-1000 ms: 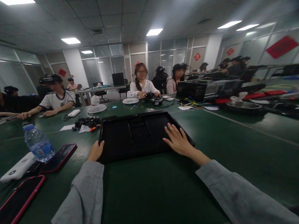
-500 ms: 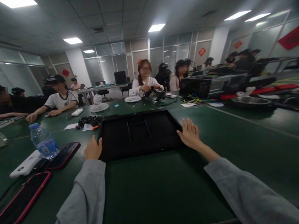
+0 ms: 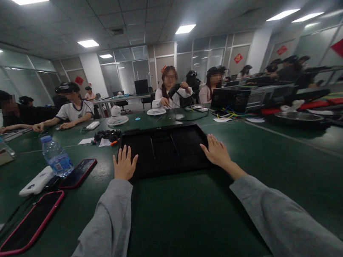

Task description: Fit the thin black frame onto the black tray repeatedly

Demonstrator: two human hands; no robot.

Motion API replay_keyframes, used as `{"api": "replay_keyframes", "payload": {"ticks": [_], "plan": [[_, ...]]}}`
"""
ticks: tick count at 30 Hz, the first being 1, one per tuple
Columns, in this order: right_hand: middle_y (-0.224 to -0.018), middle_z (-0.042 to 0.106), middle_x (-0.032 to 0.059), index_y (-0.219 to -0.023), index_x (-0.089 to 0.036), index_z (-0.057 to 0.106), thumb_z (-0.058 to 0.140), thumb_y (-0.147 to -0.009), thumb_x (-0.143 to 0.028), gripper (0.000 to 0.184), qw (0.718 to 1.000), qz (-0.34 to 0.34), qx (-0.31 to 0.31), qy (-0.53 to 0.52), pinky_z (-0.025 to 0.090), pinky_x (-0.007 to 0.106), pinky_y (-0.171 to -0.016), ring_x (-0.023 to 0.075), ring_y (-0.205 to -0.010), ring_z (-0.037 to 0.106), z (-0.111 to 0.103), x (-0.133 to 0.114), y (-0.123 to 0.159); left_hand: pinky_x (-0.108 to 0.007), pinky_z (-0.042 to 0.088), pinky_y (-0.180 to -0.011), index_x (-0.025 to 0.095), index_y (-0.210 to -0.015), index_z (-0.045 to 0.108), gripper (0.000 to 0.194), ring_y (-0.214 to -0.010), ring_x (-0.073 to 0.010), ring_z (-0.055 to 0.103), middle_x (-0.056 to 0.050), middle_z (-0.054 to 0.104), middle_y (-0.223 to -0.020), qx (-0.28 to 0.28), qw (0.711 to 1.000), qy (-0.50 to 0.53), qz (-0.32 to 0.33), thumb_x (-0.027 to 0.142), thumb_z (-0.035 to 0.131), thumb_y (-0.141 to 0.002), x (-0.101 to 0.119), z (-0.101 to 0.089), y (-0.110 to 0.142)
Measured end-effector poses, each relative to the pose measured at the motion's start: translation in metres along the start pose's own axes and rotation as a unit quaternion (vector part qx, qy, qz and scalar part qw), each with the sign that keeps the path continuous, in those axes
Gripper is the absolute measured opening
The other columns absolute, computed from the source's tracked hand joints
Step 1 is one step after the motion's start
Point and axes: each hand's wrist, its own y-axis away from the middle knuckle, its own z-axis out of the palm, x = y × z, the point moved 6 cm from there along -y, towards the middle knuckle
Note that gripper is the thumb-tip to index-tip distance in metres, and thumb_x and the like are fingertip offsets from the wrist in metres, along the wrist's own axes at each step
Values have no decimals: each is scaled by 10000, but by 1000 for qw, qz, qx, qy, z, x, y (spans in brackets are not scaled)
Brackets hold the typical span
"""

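Note:
A black, flat rectangular panel (image 3: 146,164) with a raised rim lies on the green table in front of me; two thin rods and a small bracket show on its dark upper face. Over its left edge my left hand (image 3: 125,164) rests flat with the fingers spread. My right hand (image 3: 217,151) lies along the right edge, fingers stretched forward and the thumb toward the rim. Neither hand is wrapped round the panel. How firmly the palms press on it I cannot tell.
On the left stand a water bottle (image 3: 58,158), a white power bank (image 3: 37,181), a dark phone (image 3: 78,173) and a pink-rimmed phone (image 3: 33,224). Beyond the panel lie black cables (image 3: 106,135) and white fans (image 3: 118,120). A pan (image 3: 300,117) sits right; co-workers sit opposite.
My left hand has turned from the panel's left side to lie palm down over that edge, fingers spread. The right hand stays at its edge. A person opposite has raised a black object.

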Motion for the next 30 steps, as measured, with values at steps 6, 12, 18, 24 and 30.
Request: {"api": "replay_keyframes", "payload": {"ticks": [6, 12, 18, 24, 30], "plan": [[-1608, 212, 241, -1568, -7, 157, 231, -993, -512, 769, 998, 11, 61, -20, 187, 537, -1184, 320, -1506, 152, -6, 0, 0, -613, 39, -1203, 156, -1604, 103, 791, -1535, -329, 20, -135, 91, -1670, 98, 991, 33, -90, 554, 362, -971, -20, -20, 3], [-1515, 399, 256, -1502, -7, 363, 267, -988, -348, 625, 1000, 12, -7, -21, 324, 502, -1129, 330, -1407, 384, 8, 12, -4, -623, 19, -1194, 149, -1605, 31, 866, -1529, -361, -20, -142, 5, -1675, 84, 982, 75, -152, 634, 323, -949, -49, -9, -2], [-1376, 569, 208, -1526, -75, 383, 270, -945, -203, 605, 994, 44, -51, -85, 443, 485, -1029, 319, -1230, 572, 10, 31, -4, -612, 114, -1192, 166, -1605, 40, 859, -1520, -365, 105, -167, 45, -1669, 65, 970, 137, -187, 616, 354, -944, -65, -2, 0], [-1374, 589, 161, -1487, -108, 456, 359, -927, -251, 586, 982, 76, -19, -174, 457, 472, -1041, 303, -1239, 573, 8, 44, 2, -543, 294, -1159, 130, -1538, 303, 716, -1452, -333, 315, -194, 288, -1585, 53, 964, 183, -185, 528, 411, -953, -78, 3, 6], [-1275, 655, 132, -1387, -143, 558, 431, -855, -215, 551, 961, 112, 23, -253, 461, 477, -1042, 273, -1195, 602, 6, 45, 16, -444, 397, -1107, 132, -1422, 471, 559, -1316, -289, 498, -185, 492, -1397, 26, 973, 188, -132, 420, 483, -943, -71, 4, 9]]}}
